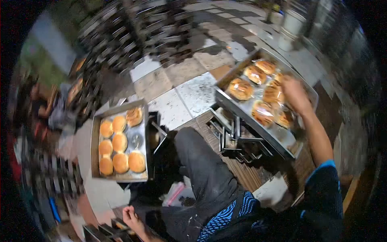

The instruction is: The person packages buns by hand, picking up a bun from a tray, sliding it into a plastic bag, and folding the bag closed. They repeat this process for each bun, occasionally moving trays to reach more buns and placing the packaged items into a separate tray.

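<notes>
My right hand (295, 92) reaches into the right-hand metal tray (258, 131). Its fingers are slightly blurred and bent together against a wrapped bun (277, 79). Around it lie several more browned buns in clear plastic, such as one wrapped bun (240, 88) at the tray's left side. My left hand (132, 220) is low in the view beside my leg, its fingers curled in, with nothing visible in them. Left of my knee, another metal tray (95, 153) holds several unwrapped golden buns (119, 142), grouped in rows with a bare patch of metal at the right.
Stacked dark metal trays or frames (242, 141) support the right-hand tray. Blurred dark racks (149, 32) stand at the back. White buckets (293, 26) are at the far right. A plastic bag (177, 193) lies near my legs on the tiled floor (197, 92). Another person (60, 107) is blurred at far left.
</notes>
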Demonstrator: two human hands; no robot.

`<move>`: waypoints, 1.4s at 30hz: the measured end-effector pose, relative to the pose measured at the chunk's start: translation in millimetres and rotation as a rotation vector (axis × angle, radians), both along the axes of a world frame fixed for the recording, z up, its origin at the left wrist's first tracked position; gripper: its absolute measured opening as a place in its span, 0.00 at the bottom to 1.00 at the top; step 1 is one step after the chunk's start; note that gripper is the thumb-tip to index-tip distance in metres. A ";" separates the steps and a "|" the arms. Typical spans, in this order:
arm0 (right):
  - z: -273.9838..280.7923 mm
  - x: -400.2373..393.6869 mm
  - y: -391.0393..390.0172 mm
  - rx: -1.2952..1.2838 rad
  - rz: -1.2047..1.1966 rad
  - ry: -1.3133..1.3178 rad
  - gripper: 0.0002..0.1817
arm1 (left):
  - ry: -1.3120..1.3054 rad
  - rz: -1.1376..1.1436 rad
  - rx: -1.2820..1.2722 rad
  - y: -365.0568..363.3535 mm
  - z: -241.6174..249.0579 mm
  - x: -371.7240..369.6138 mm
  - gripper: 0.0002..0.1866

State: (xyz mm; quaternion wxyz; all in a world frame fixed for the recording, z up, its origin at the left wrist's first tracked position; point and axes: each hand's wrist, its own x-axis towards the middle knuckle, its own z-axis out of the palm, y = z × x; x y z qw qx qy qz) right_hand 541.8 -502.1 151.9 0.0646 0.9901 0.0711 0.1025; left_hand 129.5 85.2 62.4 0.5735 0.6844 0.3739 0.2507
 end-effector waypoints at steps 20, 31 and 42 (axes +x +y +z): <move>-107.7 3.3 511.1 0.845 0.908 0.427 0.06 | 0.330 -0.444 0.257 -50.8 -110.5 7.9 0.16; -172.9 -212.8 406.6 0.708 1.320 0.962 0.14 | 0.410 -0.330 0.338 -68.7 -94.1 21.3 0.09; -146.8 -196.8 405.5 0.625 1.429 0.482 0.10 | 0.278 -0.227 0.094 -65.6 -67.1 30.7 0.09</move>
